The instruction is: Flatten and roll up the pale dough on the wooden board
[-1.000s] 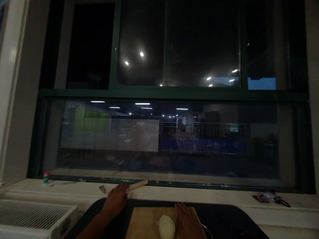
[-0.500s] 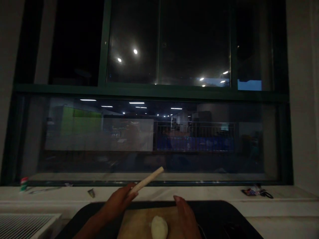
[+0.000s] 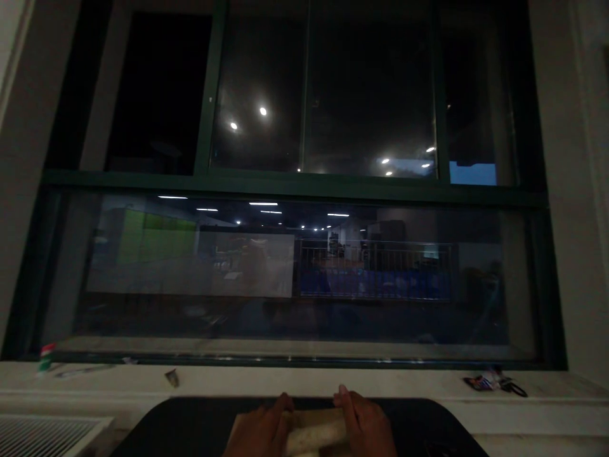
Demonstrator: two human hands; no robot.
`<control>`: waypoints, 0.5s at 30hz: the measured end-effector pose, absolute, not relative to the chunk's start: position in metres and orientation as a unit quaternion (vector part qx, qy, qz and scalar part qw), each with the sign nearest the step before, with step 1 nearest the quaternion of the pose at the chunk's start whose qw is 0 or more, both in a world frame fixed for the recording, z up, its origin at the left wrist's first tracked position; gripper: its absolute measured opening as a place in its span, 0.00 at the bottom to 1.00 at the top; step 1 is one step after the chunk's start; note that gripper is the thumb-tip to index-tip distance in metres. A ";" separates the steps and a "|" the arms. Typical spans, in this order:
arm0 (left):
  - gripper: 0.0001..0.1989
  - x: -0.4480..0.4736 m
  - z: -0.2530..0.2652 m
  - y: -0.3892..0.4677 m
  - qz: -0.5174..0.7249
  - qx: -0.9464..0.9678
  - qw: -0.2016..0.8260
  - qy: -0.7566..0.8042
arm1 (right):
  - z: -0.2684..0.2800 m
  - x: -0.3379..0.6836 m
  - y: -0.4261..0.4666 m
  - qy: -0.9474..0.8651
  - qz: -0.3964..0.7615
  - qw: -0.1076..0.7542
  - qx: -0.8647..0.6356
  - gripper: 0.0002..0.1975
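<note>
Left hand point(image 3: 262, 428) and right hand point(image 3: 367, 424) flank pale, cylindrical wooden rolling pin point(image 3: 318, 436) above tan wooden board point(image 3: 316, 416); cannot tell finger grip.

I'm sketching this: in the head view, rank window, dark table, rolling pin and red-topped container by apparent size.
1. Window
2. Dark table, cut off below
3. Rolling pin, partly hidden
4. Red-topped container

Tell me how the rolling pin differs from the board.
The rolling pin is rounded and paler; the board is flat and browner. The pin spans between the left hand and right hand, while the board lies beneath it on the dark table. Both are partly hidden by the hands.
</note>
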State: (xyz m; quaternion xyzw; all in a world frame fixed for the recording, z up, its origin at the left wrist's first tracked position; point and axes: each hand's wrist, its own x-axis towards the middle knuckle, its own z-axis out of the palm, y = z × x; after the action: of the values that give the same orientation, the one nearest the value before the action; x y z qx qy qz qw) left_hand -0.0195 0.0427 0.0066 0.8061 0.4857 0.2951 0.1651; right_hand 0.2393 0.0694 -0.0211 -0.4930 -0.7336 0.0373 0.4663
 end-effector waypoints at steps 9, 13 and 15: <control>0.27 -0.016 -0.012 0.076 0.074 0.866 -0.016 0.494 | -0.009 0.231 0.060 -0.753 -0.056 0.204 -0.623 0.22; 0.21 -0.013 -0.009 0.077 0.084 0.846 -0.007 0.526 | -0.004 0.220 0.061 -0.736 -0.078 0.183 -0.647 0.20; 0.23 -0.012 -0.007 0.071 0.093 0.841 -0.005 0.533 | -0.005 0.218 0.065 -0.740 -0.094 0.189 -0.639 0.20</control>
State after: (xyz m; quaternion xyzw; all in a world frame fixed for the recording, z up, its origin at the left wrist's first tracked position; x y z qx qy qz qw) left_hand -0.0119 0.0712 -0.0075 0.8412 0.5325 0.0934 -0.0048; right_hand 0.2184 0.0645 -0.0047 -0.6390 -0.7397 -0.0938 0.1892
